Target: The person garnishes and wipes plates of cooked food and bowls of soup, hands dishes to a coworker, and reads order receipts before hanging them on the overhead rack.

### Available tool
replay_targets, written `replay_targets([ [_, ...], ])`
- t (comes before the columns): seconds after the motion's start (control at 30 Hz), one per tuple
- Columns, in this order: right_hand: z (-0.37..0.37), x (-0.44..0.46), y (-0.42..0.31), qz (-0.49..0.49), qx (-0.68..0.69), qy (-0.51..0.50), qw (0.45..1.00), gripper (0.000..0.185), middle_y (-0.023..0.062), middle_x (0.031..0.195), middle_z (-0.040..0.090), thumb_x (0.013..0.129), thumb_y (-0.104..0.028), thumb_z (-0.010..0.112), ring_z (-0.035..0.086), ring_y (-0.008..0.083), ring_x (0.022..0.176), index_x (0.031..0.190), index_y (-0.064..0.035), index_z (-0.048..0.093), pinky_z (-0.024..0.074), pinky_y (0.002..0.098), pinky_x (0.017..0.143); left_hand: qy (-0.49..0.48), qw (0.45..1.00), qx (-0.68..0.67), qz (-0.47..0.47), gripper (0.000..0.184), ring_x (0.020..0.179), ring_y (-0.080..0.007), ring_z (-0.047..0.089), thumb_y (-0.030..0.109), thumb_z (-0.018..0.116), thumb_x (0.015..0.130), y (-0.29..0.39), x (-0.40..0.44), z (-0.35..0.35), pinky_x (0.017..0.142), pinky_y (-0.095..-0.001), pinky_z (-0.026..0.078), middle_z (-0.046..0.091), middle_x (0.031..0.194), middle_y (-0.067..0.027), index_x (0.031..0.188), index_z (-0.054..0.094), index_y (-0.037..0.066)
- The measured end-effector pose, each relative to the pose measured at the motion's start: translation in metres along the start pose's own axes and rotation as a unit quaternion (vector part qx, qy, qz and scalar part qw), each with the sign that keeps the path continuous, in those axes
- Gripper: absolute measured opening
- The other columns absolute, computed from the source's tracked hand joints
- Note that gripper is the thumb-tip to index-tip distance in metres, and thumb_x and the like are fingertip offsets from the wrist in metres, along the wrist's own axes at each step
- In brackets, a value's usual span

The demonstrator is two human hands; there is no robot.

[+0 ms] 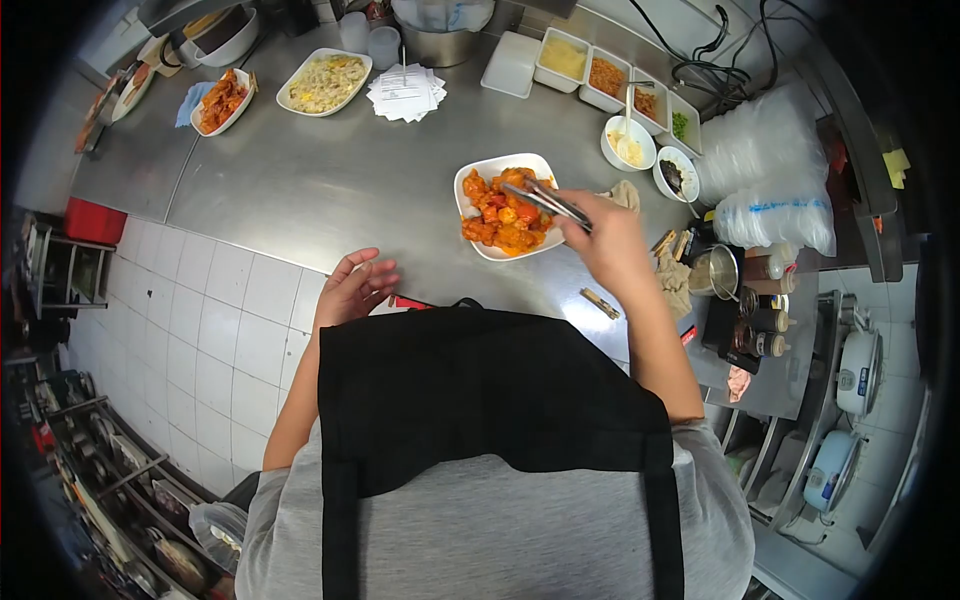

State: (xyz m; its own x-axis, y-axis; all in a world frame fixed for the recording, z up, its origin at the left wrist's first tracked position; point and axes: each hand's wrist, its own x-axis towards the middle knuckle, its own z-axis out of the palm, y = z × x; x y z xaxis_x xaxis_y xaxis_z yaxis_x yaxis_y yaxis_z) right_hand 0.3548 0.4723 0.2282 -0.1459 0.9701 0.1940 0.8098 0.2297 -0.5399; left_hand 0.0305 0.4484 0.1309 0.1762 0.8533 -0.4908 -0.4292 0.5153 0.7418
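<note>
My right hand (603, 240) is closed round metal tongs (550, 200), whose tips reach onto the orange-red glazed food (500, 212). That food fills a white square plate (498, 162) on the steel counter (330, 170). Off to the left of the plate, my left hand (357, 285) hovers at the counter's front edge, fingers apart and slightly curled, with nothing in it. Between the tong tips, the exact contact with the food is too small to tell.
A fried rice plate (325, 82), a red food bowl (222, 102) and a stack of paper slips (405, 95) stand at the back left. Topping containers (607, 77) and small bowls (628, 143) are at the back right, beside plastic bags (765, 150). Sauce bottles (770, 320) stand right.
</note>
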Motion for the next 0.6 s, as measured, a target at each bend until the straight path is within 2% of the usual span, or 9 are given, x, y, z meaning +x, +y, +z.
replay_targets([
  [0.1, 0.024, 0.008, 0.005, -0.010, -0.111, -0.053, 0.992, 0.030, 0.0172, 0.089, 0.063, 0.074, -0.015, 0.066, 0.061, 0.0322, 0.079, 0.103, -0.0059, 0.062, 0.0488, 0.0399, 0.069, -0.002, 1.000, -0.005, 0.009, 0.028, 0.093, -0.0174, 0.060, 0.020, 0.056, 0.089, 0.008, 0.002, -0.001, 0.084, -0.0310, 0.045, 0.063, 0.104, -0.0094, 0.114, 0.050, 0.009],
  [0.2, 0.018, 0.008, -0.008, 0.018, -0.087, -0.046, 0.995, 0.031, 0.0154, 0.089, 0.063, 0.073, -0.014, 0.066, 0.061, 0.0322, 0.078, 0.103, -0.0068, 0.062, 0.0499, 0.0402, 0.068, 0.002, 1.000, -0.008, 0.012, 0.029, 0.093, -0.0173, 0.060, 0.021, 0.057, 0.089, 0.014, 0.002, -0.010, 0.084, -0.0309, 0.046, 0.062, 0.104, -0.0094, 0.115, 0.050, 0.009],
  [0.3, -0.004, -0.002, -0.032, -0.009, -0.089, -0.072, 0.993, 0.032, 0.0131, 0.086, 0.062, 0.072, -0.013, 0.066, 0.061, 0.0309, 0.074, 0.103, -0.0080, 0.062, 0.0505, 0.0395, 0.066, 0.017, 1.000, -0.019, 0.005, 0.029, 0.093, -0.0174, 0.060, 0.021, 0.057, 0.088, 0.017, 0.004, -0.021, 0.083, -0.0307, 0.046, 0.062, 0.104, -0.0097, 0.114, 0.050, 0.010],
  [0.4, 0.006, -0.009, -0.040, -0.027, -0.169, -0.117, 0.978, 0.031, 0.0101, 0.083, 0.062, 0.070, -0.012, 0.066, 0.062, 0.0287, 0.071, 0.101, -0.0091, 0.063, 0.0504, 0.0381, 0.062, 0.017, 1.000, -0.024, -0.005, 0.029, 0.092, -0.0176, 0.060, 0.021, 0.058, 0.088, 0.018, 0.007, -0.027, 0.083, -0.0307, 0.047, 0.062, 0.105, -0.0102, 0.114, 0.050, 0.009],
  [0.5, 0.031, -0.005, -0.027, -0.057, -0.190, -0.110, 0.974, 0.028, 0.0077, 0.080, 0.061, 0.070, -0.012, 0.066, 0.061, 0.0266, 0.069, 0.097, -0.0100, 0.064, 0.0498, 0.0369, 0.060, 0.005, 1.000, -0.022, 0.001, 0.029, 0.091, -0.0179, 0.061, 0.020, 0.057, 0.088, 0.024, 0.008, -0.024, 0.082, -0.0305, 0.048, 0.062, 0.105, -0.0107, 0.114, 0.050, 0.009],
  [0.6, 0.024, -0.008, -0.017, -0.075, -0.136, -0.070, 0.985, 0.027, 0.0065, 0.078, 0.060, 0.069, -0.012, 0.066, 0.061, 0.0252, 0.068, 0.096, -0.0117, 0.066, 0.0491, 0.0365, 0.058, -0.001, 1.000, -0.022, 0.007, 0.029, 0.090, -0.0179, 0.061, 0.019, 0.057, 0.088, 0.027, 0.013, -0.028, 0.080, -0.0304, 0.048, 0.062, 0.105, -0.0111, 0.115, 0.050, 0.008],
])
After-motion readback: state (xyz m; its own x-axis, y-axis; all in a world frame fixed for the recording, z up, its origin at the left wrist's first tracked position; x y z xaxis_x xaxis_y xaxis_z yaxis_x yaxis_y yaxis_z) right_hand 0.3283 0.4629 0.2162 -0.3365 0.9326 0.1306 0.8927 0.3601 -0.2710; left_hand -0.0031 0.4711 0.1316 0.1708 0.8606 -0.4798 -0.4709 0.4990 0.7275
